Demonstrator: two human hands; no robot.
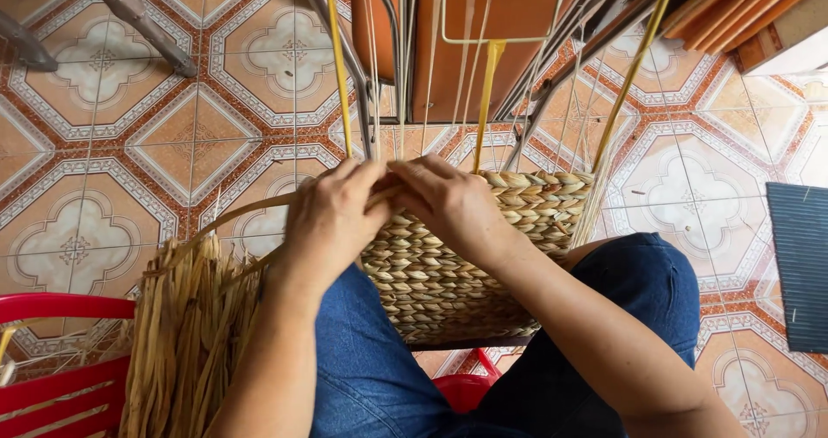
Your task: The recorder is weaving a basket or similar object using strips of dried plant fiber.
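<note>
Two bare hands meet at the rim of a half-woven basket of pale braided straw point(457, 265), which rests between the person's knees in blue jeans. Furthest left, a red plastic stool point(60, 352) and a loose bundle of dry tan straw strands point(190, 334) crowd the left elbow; a backward swing there could, I'd judge, scatter the bundle. The left hand point(332, 218) is closed narrowly, pinching a long flat straw strand point(233, 218) that runs off to the left, and a hard tug might snap it or loosen the last row. The right hand point(448, 201) presses on the rim beside it; whether its fingers pinch anything I cannot tell. Thin upright yellow stakes point(487, 102) stand close ahead of both hands and could bend or poke a finger. Rightward, patterned tile floor point(690, 171) lies open up to a dark ribbed mat point(798, 265).
</note>
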